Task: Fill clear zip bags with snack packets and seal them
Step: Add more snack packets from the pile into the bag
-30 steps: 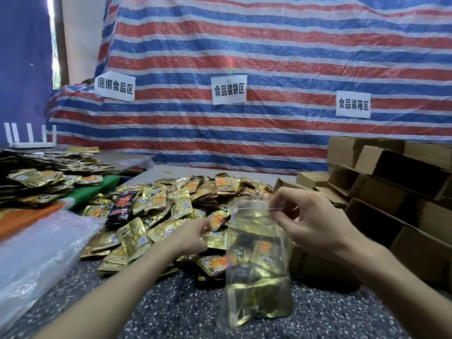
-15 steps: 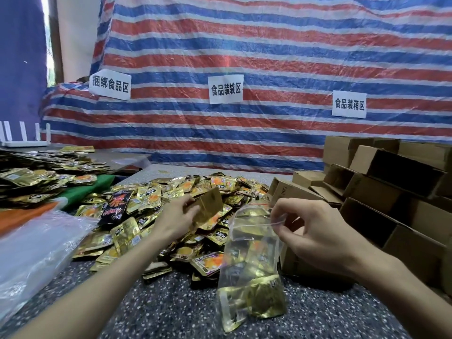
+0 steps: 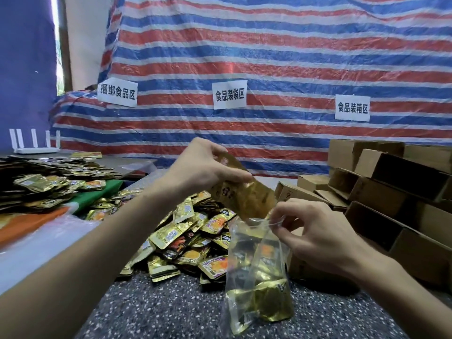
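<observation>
Brings gold snack packet (image 3: 244, 192) from pile (image 3: 186, 231) to clear zip bag (image 3: 256, 265) mouth, pinched in left hand (image 3: 198, 167); right hand (image 3: 318, 236) pinches rim.

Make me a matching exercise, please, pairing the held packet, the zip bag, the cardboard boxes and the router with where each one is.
Things
1. gold packet
2. clear zip bag
3. cardboard boxes
4. white router

Places
A. stacked at the right side
B. pinched at its open mouth by the right hand
C. gripped by the left hand, lower end at the bag's mouth
D. standing at the far left of the view

Pairs: 1-C, 2-B, 3-A, 4-D
</observation>
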{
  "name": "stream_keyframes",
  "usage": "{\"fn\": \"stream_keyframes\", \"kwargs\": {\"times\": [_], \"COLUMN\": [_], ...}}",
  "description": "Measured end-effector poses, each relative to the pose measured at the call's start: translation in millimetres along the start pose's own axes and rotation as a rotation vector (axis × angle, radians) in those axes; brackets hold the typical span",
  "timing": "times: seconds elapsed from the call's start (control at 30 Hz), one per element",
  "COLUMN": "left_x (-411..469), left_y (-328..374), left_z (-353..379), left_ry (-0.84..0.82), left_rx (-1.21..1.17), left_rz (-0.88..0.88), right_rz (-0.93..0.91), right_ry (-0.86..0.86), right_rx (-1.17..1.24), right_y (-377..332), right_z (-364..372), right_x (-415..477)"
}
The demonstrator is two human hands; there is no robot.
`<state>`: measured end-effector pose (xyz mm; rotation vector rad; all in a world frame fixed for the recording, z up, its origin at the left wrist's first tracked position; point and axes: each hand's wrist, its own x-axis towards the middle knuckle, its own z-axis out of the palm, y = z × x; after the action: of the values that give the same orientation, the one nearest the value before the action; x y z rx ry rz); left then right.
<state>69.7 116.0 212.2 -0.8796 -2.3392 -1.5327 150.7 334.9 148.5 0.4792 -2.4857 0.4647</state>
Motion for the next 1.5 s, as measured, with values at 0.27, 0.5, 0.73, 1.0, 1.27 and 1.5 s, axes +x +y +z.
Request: {"fn": "stream_keyframes", "kwargs": {"times": [0.27, 0.5, 0.73, 1.0, 1.27, 1.5], "left_x": [4.9, 2.1, -8.7, -5.8, -9.2, -8.9], "left_y": [-1.0, -11.0, -14.5, -22.8, -9.9, -17.0], "left_z": [47.9, 53.7, 22.1, 10.8, 16.1, -5.8], "left_ry": [-0.074, -0.249, -0.661, -0.335, -0.176, -0.249], "left_rx": [0.242, 0.440, 0.462, 0.318, 0.321, 0.405], "left_rz": [0.053, 0.119, -0.039, 0.071, 0.293, 0.210], "right_rz": [-0.031, -0.042, -0.010, -0.009, 0.203, 0.098], "right_ry": [0.015, 0.085, 0.097, 0.016, -0.390, -0.024], "right_rx": [0.090, 0.100, 0.059, -0.031, -0.136, -0.153], "right_y": [-8.2, -4.8, -1.3, 0.4, 20.0, 25.6], "right_z": [-6.4, -8.8, -6.6, -18.3, -26.2, -25.1], "right_x": [4.6, 1.5, 2.6, 5.9, 19.9, 16.6]}}
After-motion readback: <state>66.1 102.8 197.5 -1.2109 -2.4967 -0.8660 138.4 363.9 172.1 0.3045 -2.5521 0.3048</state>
